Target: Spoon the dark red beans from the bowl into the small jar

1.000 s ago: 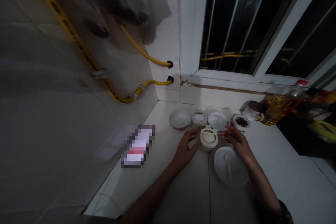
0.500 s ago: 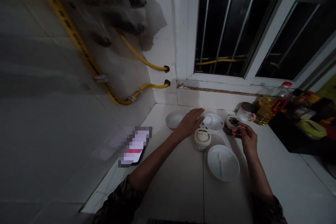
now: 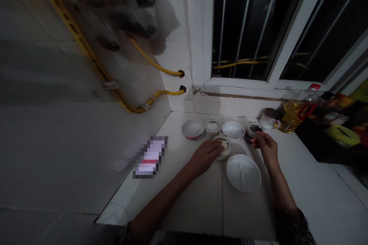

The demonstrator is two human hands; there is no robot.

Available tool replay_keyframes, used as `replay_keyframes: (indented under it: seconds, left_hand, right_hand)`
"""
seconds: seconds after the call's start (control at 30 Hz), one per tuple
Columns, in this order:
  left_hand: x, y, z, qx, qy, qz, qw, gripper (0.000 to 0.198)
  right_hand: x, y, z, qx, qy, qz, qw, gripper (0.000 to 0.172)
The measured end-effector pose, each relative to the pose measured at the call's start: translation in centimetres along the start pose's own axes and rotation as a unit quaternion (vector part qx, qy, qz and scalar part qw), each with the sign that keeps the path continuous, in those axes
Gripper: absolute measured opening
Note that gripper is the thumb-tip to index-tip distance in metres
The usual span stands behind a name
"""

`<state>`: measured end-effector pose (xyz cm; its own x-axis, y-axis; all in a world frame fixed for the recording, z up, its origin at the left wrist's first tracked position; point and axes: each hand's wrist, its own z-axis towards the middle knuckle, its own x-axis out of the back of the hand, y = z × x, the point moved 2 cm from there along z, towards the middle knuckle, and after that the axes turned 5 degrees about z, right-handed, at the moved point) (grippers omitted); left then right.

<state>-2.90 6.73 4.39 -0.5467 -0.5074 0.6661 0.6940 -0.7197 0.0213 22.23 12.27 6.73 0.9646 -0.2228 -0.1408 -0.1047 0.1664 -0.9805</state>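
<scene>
My left hand (image 3: 204,155) lies over a small white-lidded jar (image 3: 226,146), its fingers curled round the lid and side. On the right, the bent fingers of my right hand (image 3: 268,147) close at the edge of a jar with dark contents (image 3: 254,128); the exact grip is partly hidden. Between and behind the hands are a second pale-lidded jar (image 3: 212,127) and a small white bowl (image 3: 233,130) holding something white, perhaps a spoon. Nearer me stands a larger white bowl (image 3: 250,183) with a white spoon (image 3: 240,172) in it.
Another bowl (image 3: 193,129) stands at the back left, and a phone (image 3: 151,157) lies by the left wall. Along the back right are a lidded cup (image 3: 269,119), an oil bottle (image 3: 291,115) and a dark box (image 3: 312,141) beside several condiments. Yellow pipe (image 3: 126,105) runs along the wall.
My left hand has come down and toward me from above the back bowl onto the middle jar, uncovering the pale-lidded jar behind. My right hand stays at the dark jar.
</scene>
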Motion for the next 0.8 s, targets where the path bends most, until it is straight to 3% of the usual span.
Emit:
replay_keyframes:
  seconds: [0.27,0.43,0.6,0.7,0.8]
  left_hand:
    - [-0.3,0.8,-0.7,0.0,-0.033,0.058,0.998,0.03]
    - [-0.3,1.0,-1.0,0.025,-0.045,0.057,0.997,0.032]
    - [-0.5,1.4,-1.5,0.038,-0.06,0.052,0.996,0.04]
    - [-0.2,1.4,-1.7,0.038,-0.025,0.046,0.998,0.04]
    - [0.7,0.9,-1.9,0.056,0.042,0.04,0.997,0.041]
  right_hand:
    - [-0.3,0.5,-0.1,-0.011,-0.011,-0.008,1.0,0.045]
    - [0.3,0.7,0.3,0.028,-0.005,-0.047,0.998,0.048]
    - [2.9,1.3,1.5,0.089,0.124,-0.077,0.985,0.047]
    - [4.7,2.1,2.5,0.089,0.184,-0.078,0.976,0.056]
    - [5.5,2.7,3.3,0.117,0.168,-0.111,0.973,0.075]
